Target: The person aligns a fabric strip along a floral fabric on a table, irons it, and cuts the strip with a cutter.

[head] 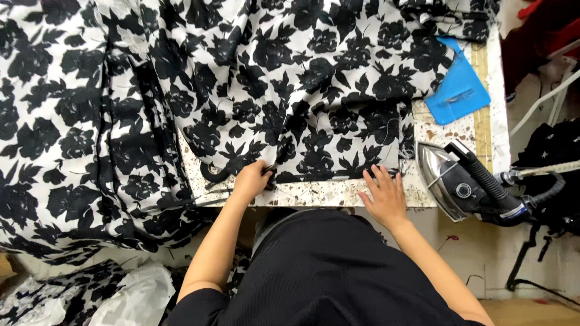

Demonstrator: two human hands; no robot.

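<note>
While heaped in folds over the left of the frame, spreads across the worn speckled ironing table (314, 194) toward the right: white woven fabric printed with black flowers (290, 78), its folded lower edge lying along the table's near side. Left hand (251, 180) closed in a pinch on that edge, fingertips gripping the cloth just beside a small dark curved thing, too unclear to name. Further right, right hand (382, 196) laid flat and open on the table, fingers (376, 176) spread and pressing the same folded edge, gripping nothing. Hands apart, hem stretched between them. Just beside the right hand, at the table's right end, a steel-soled steam iron with black handle and hose (462, 187), resting tilted on its side, untouched. Above it, a flat blue plastic sheet (459, 87), partly tucked under the fabric's far corner. Below, a black top on the person's own body.
</note>
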